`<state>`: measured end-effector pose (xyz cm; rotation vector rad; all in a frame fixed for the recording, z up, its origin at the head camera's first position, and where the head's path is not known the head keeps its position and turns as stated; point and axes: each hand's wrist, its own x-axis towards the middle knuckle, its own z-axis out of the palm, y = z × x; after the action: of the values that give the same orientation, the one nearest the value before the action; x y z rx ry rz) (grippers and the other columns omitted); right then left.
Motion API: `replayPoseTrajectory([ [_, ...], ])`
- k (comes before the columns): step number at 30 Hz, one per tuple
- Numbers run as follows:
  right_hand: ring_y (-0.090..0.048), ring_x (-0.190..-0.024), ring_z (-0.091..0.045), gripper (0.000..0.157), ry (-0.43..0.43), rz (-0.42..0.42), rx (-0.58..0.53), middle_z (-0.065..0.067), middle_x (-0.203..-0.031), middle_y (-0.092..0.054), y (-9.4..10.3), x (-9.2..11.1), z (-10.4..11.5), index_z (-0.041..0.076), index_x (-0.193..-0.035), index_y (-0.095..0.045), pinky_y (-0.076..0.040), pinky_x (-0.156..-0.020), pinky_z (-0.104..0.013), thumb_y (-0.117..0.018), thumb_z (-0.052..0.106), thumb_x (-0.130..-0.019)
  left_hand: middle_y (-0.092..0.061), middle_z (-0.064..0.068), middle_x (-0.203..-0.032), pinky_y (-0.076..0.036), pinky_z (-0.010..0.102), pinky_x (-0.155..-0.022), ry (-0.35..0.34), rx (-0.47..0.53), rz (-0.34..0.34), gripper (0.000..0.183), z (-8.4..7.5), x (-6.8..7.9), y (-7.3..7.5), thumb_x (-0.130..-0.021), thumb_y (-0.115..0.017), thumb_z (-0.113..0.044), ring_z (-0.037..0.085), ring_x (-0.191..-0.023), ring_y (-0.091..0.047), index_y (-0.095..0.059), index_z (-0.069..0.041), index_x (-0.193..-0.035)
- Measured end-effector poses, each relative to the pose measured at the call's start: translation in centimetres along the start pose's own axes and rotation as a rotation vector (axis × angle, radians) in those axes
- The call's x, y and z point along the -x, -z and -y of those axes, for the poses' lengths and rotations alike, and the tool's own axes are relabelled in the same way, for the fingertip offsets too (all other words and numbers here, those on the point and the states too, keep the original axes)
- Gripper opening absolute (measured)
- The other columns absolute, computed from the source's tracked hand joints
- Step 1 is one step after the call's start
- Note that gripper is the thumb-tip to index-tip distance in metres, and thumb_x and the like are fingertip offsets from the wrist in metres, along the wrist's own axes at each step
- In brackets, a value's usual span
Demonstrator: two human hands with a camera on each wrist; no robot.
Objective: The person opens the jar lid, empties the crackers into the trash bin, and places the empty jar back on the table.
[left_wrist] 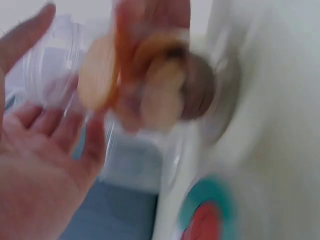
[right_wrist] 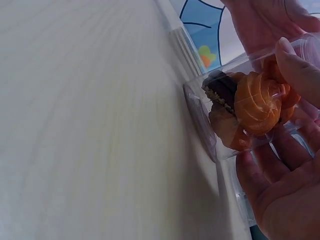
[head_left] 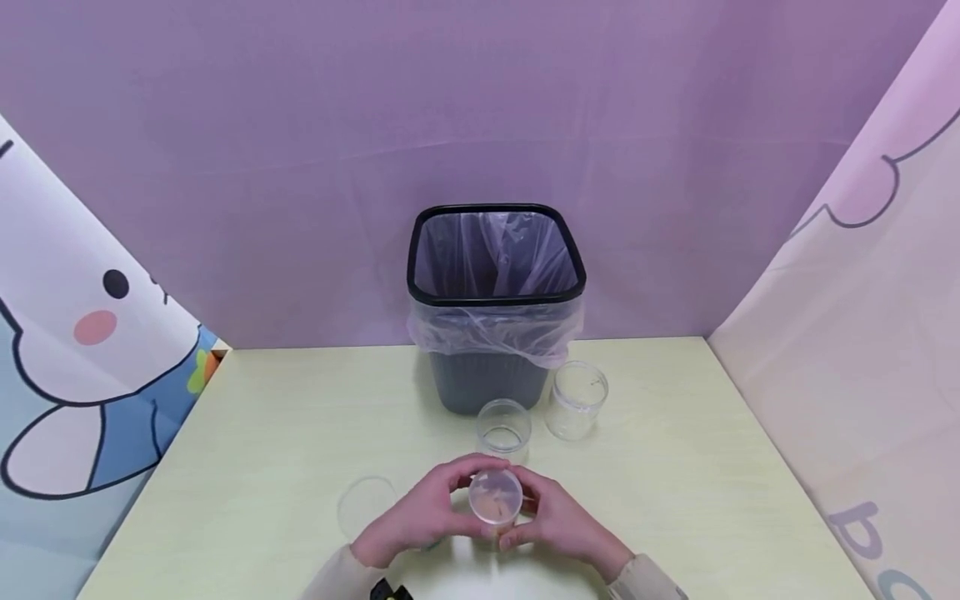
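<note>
Between my two hands is a clear plastic jar with a translucent lid. Piped cookies, orange-brown and some with dark chocolate, fill part of it. My left hand grips the jar from the left side, thumb toward me and fingers round the far side. From the right, my right hand holds it the same way. The jar's base is right at the tabletop in the right wrist view. Motion blurs the cookies in the left wrist view.
Just beyond the hands stand two clear jars, one nearer and one farther right. Behind them is a grey bin with a bag liner. A clear round piece lies left, near a teal-and-red round thing. Printed cloth surrounds the table.
</note>
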<state>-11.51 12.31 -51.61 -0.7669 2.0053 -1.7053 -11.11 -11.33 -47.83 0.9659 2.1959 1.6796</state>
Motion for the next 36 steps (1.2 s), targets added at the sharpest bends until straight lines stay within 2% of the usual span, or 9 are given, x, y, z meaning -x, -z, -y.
replayPoseTrajectory([
  [4,-0.058,-0.120,-0.021,0.071,-0.005,-0.006,0.006,-0.002,-0.129,-0.061,0.0,0.1,0.0,0.017,-0.135,-0.056,-0.042,-0.104,-0.032,-0.089,0.014,-0.073,-0.058,-0.005,-0.137,-0.042,0.049,-0.103,0.038,-0.007,-0.157,0.071,-0.3,0.8,-1.9,-0.076,-0.088,-0.021,0.020,-0.126,-0.053,-0.056,-0.021,-0.140],
  [9,-0.058,-0.120,-0.020,0.064,-0.011,-0.010,0.010,0.000,-0.126,-0.062,-0.1,0.1,0.1,0.017,-0.132,-0.058,-0.042,-0.104,-0.032,-0.088,0.020,-0.075,-0.056,-0.009,-0.138,-0.041,0.047,-0.103,0.104,-0.010,-0.334,0.074,-0.7,1.5,-3.9,-0.074,-0.089,-0.027,0.019,-0.126,-0.053,-0.056,-0.023,-0.140],
  [12,-0.058,-0.120,-0.019,0.063,-0.020,-0.013,0.009,0.001,-0.126,-0.062,-0.1,0.1,0.1,0.018,-0.132,-0.058,-0.043,-0.104,-0.031,-0.087,0.022,-0.076,-0.057,-0.010,-0.137,-0.039,0.046,-0.104,0.129,0.005,-0.405,0.074,-0.9,1.6,-4.7,-0.073,-0.090,-0.027,0.020,-0.125,-0.054,-0.057,-0.024,-0.138],
  [15,-0.058,-0.121,-0.019,0.062,-0.025,-0.012,0.007,0.001,-0.126,-0.062,-0.1,0.1,0.1,0.019,-0.132,-0.058,-0.043,-0.104,-0.031,-0.086,0.023,-0.077,-0.058,-0.013,-0.135,-0.037,0.046,-0.105,0.166,0.030,-0.430,0.074,-1.0,1.7,-4.9,-0.071,-0.091,-0.028,0.019,-0.125,-0.054,-0.058,-0.027,-0.136],
  [19,-0.058,-0.121,-0.020,0.063,-0.014,-0.006,0.005,0.001,-0.127,-0.062,-0.1,0.0,0.1,0.018,-0.132,-0.057,-0.042,-0.105,-0.032,-0.087,0.020,-0.076,-0.056,-0.008,-0.138,-0.039,0.046,-0.104,0.117,0.016,-0.362,0.075,-0.7,1.7,-4.1,-0.073,-0.090,-0.025,0.020,-0.125,-0.053,-0.056,-0.023,-0.139],
  [23,-0.058,-0.121,-0.021,0.067,-0.001,0.001,0.005,0.001,-0.127,-0.062,0.0,-0.1,0.0,0.020,-0.132,-0.057,-0.042,-0.105,-0.033,-0.088,0.013,-0.073,-0.058,-0.001,-0.136,-0.045,0.042,-0.099,0.005,0.002,-0.244,0.072,-0.1,1.4,-2.5,-0.075,-0.088,-0.016,0.022,-0.123,-0.054,-0.055,-0.017,-0.139],
  [25,-0.058,-0.121,-0.021,0.069,0.004,0.003,0.008,0.000,-0.128,-0.061,0.0,0.0,-0.1,0.020,-0.133,-0.057,-0.042,-0.105,-0.033,-0.088,0.011,-0.072,-0.060,-0.001,-0.135,-0.046,0.041,-0.097,-0.024,-0.003,-0.176,0.071,0.2,1.1,-1.6,-0.076,-0.087,-0.014,0.021,-0.123,-0.055,-0.055,-0.018,-0.139],
  [30,-0.056,-0.123,-0.020,0.080,0.009,0.007,0.028,0.001,-0.135,-0.058,0.0,0.0,0.0,0.021,-0.143,-0.051,-0.042,-0.105,-0.032,-0.089,0.012,-0.073,-0.056,-0.004,-0.140,-0.045,0.040,-0.099,-0.043,-0.044,0.022,0.071,0.7,0.1,0.3,-0.079,-0.086,-0.020,0.018,-0.127,-0.052,-0.053,-0.022,-0.142],
  [36,-0.057,-0.122,-0.019,0.081,0.022,0.012,0.045,-0.003,-0.135,-0.059,0.0,0.0,0.1,0.011,-0.144,-0.049,-0.043,-0.104,-0.031,-0.089,0.016,-0.073,-0.057,-0.005,-0.140,-0.037,0.039,-0.108,-0.027,0.013,0.242,0.076,1.3,-1.4,2.2,-0.079,-0.085,-0.014,0.019,-0.131,-0.050,-0.050,-0.021,-0.146],
])
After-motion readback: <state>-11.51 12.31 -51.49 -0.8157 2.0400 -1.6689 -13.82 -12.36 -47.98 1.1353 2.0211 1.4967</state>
